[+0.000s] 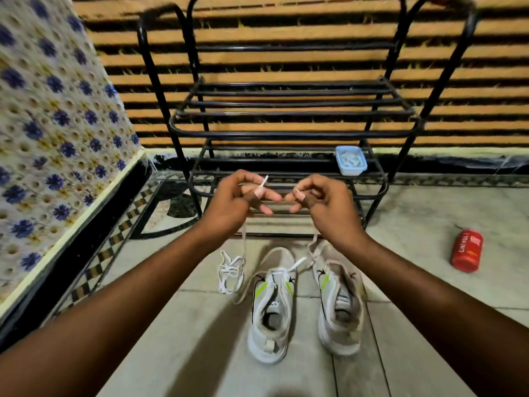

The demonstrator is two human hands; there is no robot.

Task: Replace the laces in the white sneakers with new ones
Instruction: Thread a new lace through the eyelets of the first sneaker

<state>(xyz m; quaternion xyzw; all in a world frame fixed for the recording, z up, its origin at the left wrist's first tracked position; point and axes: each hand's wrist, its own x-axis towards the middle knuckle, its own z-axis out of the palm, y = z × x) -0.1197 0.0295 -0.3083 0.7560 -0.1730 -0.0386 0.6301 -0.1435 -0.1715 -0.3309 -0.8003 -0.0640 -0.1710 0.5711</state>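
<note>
Sitting on rack (286, 179): blue tub (351, 161) (white bits inside).

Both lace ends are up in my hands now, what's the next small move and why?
Probably level the two ends. The left hand and right hand each pinch a lace tip, both strands hanging towards the sneakers; equal lengths would keep the lacing even.

Two sneakers side by side on floor (415, 224): left sneaker (272, 308), right sneaker (339, 302). Loose lace bundle (230, 272) just left of left sneaker. Rack (286, 130) behind sneakers, against wall. Lidded box (350, 161) on rack's lower shelf, right end. Can (466, 251) on floor, well right of sneakers.
</note>
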